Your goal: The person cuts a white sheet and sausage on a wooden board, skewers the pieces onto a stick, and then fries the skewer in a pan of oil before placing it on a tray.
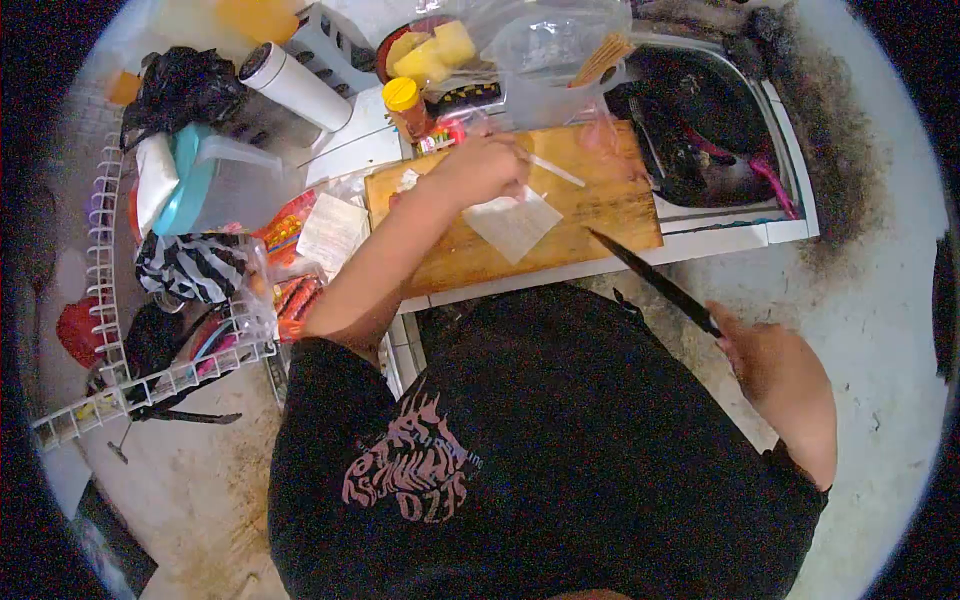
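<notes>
My right hand [780, 375] is wrapped round the handle of a long, dark-bladed knife [655, 278]. The blade points up and left, with its tip near the front edge of the wooden cutting board [430, 255]. Over the board, my left hand [487, 170] has its fingers curled together; what they hold, if anything, is hidden. Partly beneath that hand lies a pale, thin square sheet [518, 228]. A narrow white strip [556, 170] rests to the right of the fingers. Small whitish bits [408, 180] are on the board's left side.
A sink [700, 120] with dark items adjoins the board's right side. Behind stand a yellow-lidded jar [402, 97], a bowl with yellow blocks [430, 58] and a clear bag with sticks [605, 58]. A white tumbler [295, 85], teal-lidded container [225, 190] and wire rack [110, 270] are left.
</notes>
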`<state>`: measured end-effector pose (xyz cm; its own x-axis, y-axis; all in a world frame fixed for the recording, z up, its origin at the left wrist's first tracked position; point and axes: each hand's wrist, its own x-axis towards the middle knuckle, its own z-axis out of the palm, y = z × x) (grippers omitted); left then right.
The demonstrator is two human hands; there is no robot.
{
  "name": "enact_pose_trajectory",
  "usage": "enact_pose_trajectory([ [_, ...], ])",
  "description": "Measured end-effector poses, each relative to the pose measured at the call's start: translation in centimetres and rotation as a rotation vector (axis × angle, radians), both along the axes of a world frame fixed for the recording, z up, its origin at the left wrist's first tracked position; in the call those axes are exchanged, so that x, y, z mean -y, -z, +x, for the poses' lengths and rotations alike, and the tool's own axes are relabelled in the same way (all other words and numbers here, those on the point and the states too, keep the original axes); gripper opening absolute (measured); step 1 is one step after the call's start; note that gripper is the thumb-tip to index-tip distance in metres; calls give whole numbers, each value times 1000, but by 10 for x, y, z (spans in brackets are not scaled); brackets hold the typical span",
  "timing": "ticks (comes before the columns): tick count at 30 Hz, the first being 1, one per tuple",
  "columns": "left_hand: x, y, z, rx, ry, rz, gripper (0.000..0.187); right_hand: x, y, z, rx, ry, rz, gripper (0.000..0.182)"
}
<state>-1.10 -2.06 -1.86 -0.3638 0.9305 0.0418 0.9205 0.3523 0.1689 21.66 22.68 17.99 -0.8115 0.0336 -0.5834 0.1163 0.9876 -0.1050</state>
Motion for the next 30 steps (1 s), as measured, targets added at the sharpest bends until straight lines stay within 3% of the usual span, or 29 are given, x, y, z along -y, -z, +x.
enact_pose_trajectory([
  [5, -24, 21, 12, 97, 122, 193, 16, -17, 9, 6, -311, 44, -155, 35],
  [10, -29, 23, 8, 228, 232, 187, 16, -33, 19, 13, -266, 117, -266, 36],
  [13, -31, 17, 11, 158, 262, 171, 14, -44, 30, 15, -219, 119, -291, 36],
  [17, -29, 40, 19, 4, 138, 171, 16, -53, 35, 17, -133, 196, -313, 37],
  [21, -33, 19, 25, -18, 177, 158, 17, -65, 50, 19, -174, 190, -351, 38],
  [30, -48, 13, 24, 147, 1, 184, 23, -77, 54, 10, -194, 131, -416, 34],
])
